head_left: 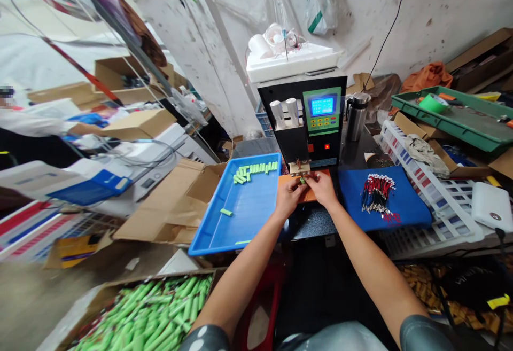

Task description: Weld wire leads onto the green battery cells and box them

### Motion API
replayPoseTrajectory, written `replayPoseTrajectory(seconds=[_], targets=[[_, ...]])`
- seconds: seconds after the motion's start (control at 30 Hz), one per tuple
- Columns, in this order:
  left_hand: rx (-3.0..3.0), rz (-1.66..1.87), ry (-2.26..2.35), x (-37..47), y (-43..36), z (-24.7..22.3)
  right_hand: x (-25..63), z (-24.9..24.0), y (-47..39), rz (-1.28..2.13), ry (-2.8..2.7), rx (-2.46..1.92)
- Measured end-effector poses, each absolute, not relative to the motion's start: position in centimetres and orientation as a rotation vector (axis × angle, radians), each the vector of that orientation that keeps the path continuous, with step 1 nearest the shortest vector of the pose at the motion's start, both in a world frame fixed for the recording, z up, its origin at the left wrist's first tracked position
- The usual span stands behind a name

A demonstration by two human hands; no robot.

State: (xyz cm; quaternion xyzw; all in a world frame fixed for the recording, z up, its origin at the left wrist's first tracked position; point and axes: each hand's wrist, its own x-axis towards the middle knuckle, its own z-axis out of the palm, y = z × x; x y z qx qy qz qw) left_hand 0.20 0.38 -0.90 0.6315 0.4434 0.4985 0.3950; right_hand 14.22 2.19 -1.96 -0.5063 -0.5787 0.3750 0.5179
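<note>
Nearest the viewer, the grey front of the person's shirt (pixel 348 336). At lower left, a carton (pixel 72 316) heaped with green-wrapped cylinders, mostly slanting up to the right. Beyond it, a blue tray (pixel 250 207) and, right of that, a black spot-welding machine (pixel 320 140) with a lit display. On the right, a blue cloth (pixel 409 196) bearing red and black wire leads (pixel 377 193). Left hand (pixel 288 196) and right hand (pixel 323 187): thumb and fingers of each drawn together, clamped on one small green cell (pixel 302 180) just below the machine's front electrodes — its long axis and heading cannot be told, little of it showing. In the tray, a lone cell (pixel 226 212) lies nearly crosswise — its right end slightly nearer the person.
</note>
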Motion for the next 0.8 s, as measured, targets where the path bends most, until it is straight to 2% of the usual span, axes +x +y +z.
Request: replayPoseTrajectory(seconds=[0.8], targets=[[1.61,1.247,1.183,0.22,0.25,-0.93,14.34,-1.69,1.94,0.947,-1.384,-1.184]])
